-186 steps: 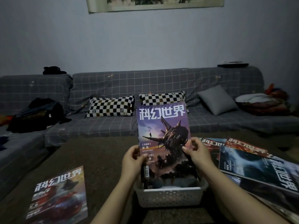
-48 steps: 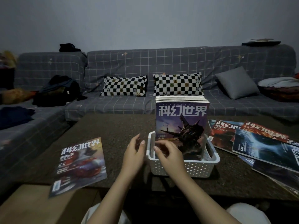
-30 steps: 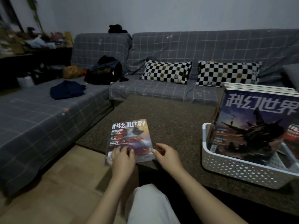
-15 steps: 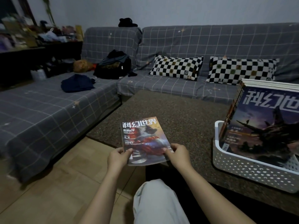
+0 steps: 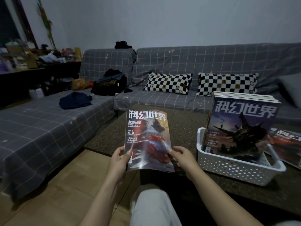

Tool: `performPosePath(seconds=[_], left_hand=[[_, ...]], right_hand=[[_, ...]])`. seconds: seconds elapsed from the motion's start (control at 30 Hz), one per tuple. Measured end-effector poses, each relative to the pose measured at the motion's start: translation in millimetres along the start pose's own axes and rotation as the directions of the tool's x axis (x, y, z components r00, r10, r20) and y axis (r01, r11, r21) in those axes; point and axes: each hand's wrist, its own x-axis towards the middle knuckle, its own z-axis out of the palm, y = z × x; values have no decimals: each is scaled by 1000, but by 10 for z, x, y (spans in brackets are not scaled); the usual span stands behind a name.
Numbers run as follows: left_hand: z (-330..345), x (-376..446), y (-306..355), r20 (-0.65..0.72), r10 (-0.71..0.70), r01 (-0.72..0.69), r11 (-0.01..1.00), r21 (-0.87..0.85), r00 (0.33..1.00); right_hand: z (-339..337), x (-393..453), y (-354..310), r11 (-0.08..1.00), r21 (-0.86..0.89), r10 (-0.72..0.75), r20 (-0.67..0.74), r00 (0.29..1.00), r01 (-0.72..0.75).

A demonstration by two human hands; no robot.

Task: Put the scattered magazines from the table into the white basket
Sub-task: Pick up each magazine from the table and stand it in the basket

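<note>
I hold a magazine with a red cover (image 5: 146, 136) upright above the table's near left corner. My left hand (image 5: 118, 162) grips its lower left edge, thumb on the cover. My right hand (image 5: 182, 158) grips its lower right edge. To the right, the white basket (image 5: 228, 168) stands on the dark table (image 5: 184, 128) with several magazines upright in it; the front one has a purple cover (image 5: 239, 132). More magazines (image 5: 286, 142) lie flat on the table at the far right, partly cut off by the frame.
A grey checked sofa (image 5: 48, 131) wraps around the table's left and far sides, with two chequered pillows (image 5: 169, 83), a black bag (image 5: 109, 83) and dark clothes on it. Wooden floor lies between sofa and table. My knee is below the magazine.
Both hands have lifted the red-cover magazine off the table and tilted it upright. The view has swung back to the right, bringing more of the basket into sight.
</note>
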Motion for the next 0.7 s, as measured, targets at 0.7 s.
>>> performPosePath(seconds=[0.7], left_hand=[[2148,-140,564,399,268,-326,942,82,877]], right_hand=[[-2146,-595,-542,896,-202,-443,-445,778,395]])
